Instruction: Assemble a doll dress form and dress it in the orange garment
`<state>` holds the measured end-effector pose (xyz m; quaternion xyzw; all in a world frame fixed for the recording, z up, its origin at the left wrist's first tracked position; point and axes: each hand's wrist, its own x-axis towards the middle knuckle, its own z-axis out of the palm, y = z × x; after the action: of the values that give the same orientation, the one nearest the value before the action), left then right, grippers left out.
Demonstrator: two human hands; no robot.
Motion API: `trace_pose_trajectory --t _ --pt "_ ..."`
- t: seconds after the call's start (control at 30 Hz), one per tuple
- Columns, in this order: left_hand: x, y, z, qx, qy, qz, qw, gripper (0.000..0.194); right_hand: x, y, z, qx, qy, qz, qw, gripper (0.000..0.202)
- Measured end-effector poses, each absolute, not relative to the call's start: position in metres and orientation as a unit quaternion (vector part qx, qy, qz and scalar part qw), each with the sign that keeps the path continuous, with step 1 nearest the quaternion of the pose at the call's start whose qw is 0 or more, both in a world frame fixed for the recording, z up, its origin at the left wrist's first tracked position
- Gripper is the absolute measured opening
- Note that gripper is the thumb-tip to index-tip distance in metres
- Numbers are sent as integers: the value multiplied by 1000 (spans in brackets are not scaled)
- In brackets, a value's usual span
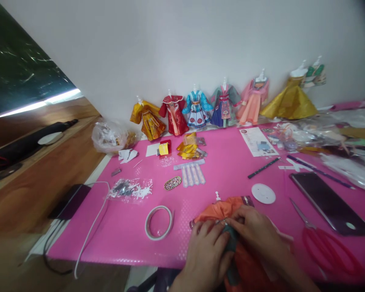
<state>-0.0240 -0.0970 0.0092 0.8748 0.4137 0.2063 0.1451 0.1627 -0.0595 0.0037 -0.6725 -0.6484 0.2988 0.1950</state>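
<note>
An orange doll dress (215,211) with dark patterned cuffs lies at the near edge of the pink mat, a white neck peg (217,196) sticking out of its top. My left hand (205,251) presses its bent fingers on the dress at the waist. From the other side, my right hand (255,229) pinches at the same spot, its fingertips close to my left ones. Below them hangs a dark green strip (231,243) over the orange skirt (246,265). Whatever small piece lies between the fingertips is hidden.
Tape roll (149,233), white disc (263,193), red-handled scissors (325,243) and phone (328,200) surround the hands. Pleated fabric piece (193,174), oval patterned piece (172,183) and bag of white parts (132,190) lie farther off. Several dressed doll forms (197,107) line the wall.
</note>
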Motion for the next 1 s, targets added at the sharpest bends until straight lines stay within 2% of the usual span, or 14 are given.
trace_pose_trajectory --t 0.5,0.67,0.9,1.0 --pt "-25 -96 10 874 414 217 130 29 153 -59 9 -699 -659 233 153 17" --pt "-25 -96 10 875 412 218 130 31 152 -57 17 -701 -650 265 128 18" --pt "-26 -96 10 876 409 221 132 32 152 -58 16 -705 -652 251 122 19" --pt "-32 -101 7 866 414 239 145 39 152 -59 11 -700 -656 250 130 20"
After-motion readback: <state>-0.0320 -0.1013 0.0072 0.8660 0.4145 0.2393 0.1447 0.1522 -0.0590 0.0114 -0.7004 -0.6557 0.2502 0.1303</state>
